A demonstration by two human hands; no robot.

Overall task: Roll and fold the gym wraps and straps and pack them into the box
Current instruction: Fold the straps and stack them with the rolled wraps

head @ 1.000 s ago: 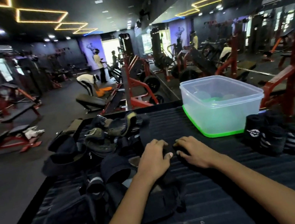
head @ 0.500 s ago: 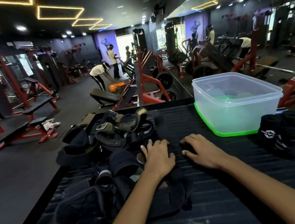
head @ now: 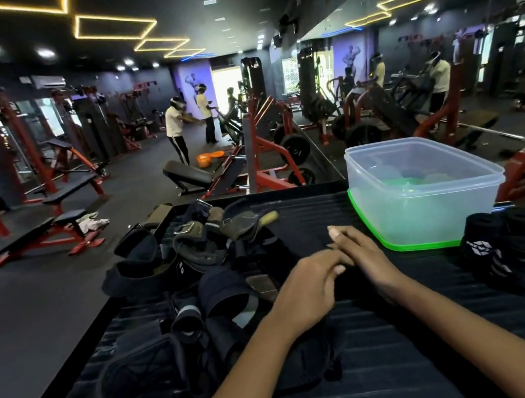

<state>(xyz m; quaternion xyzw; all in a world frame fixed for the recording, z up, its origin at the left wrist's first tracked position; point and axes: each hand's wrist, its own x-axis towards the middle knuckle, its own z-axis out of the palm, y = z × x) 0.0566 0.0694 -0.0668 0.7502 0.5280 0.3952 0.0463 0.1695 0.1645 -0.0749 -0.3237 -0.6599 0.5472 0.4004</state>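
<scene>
A black wrap (head: pixel 355 282) lies flat on the ribbed worktop (head: pixel 403 366), mid-front. The left hand (head: pixel 308 292) and right hand (head: pixel 363 256) rest on it, fingers straight and overlapping (pressing, not gripping). A loose strap pile (head: pixel 202 264) sits left; the clear box (head: pixel 429 205) and rolled wraps (head: pixel 509 251) sit right.

Dark gym, red benches (head: pixel 51 230), yellow ceiling lights (head: pixel 114 27).

One clear plastic box (head: pixel 426 192), two hands, left hand (head: pixel 307 290) and right hand (head: pixel 364 254), about four rolled wraps (head: pixel 513 254), one unrolled pile of straps (head: pixel 195 262) too tangled to count.
</scene>
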